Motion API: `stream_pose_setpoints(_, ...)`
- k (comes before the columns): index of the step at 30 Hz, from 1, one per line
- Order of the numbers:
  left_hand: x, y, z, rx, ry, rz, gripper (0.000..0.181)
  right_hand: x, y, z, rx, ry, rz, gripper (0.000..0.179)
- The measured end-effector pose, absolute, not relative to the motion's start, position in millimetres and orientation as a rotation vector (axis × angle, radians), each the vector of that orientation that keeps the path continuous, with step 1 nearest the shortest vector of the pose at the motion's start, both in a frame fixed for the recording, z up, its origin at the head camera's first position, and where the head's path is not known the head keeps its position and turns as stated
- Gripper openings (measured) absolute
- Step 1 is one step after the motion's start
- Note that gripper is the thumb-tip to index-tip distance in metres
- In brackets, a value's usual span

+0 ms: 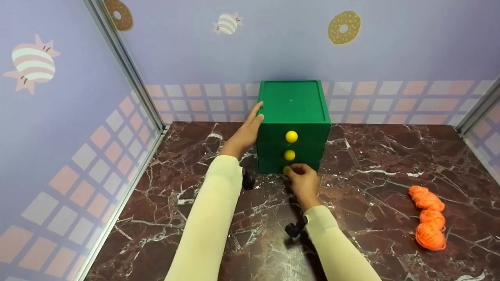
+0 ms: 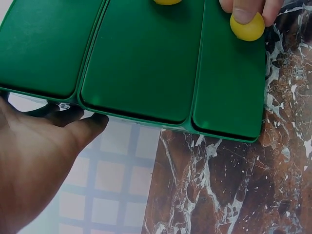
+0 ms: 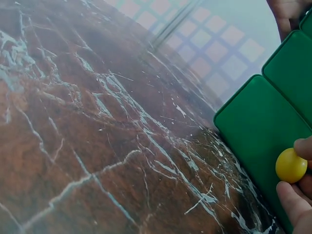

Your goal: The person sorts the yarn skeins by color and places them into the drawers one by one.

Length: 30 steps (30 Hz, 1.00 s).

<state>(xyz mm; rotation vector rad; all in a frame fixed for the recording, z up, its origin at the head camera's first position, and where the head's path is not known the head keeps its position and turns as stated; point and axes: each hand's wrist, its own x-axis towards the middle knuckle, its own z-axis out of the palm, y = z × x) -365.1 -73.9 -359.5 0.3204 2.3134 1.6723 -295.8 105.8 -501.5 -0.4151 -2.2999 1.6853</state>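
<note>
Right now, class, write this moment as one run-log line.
left grip: touching side of green cabinet | right grip: pinching bottom yellow knob | bottom drawer: appears closed | orange yarn: on table right of cabinet

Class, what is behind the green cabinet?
The wall shows above and beside the cabinet, with a band of pink and pale squares. The cabinet covers the wall directly behind it, so any gap or object there cannot be seen.

the left hand (image 1: 247, 130) extends farther forward; the right hand (image 1: 304, 182) curls, pinching.
</note>
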Motion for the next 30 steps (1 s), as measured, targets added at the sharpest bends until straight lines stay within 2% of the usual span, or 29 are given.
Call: stream_pose_setpoints(30, -366.7, -74.7, -361.5, 0.329, 2.326, 1.673, 0.047, -274.9, 101.4, -503.4, -0.416, -2.297, 1.669, 0.017)
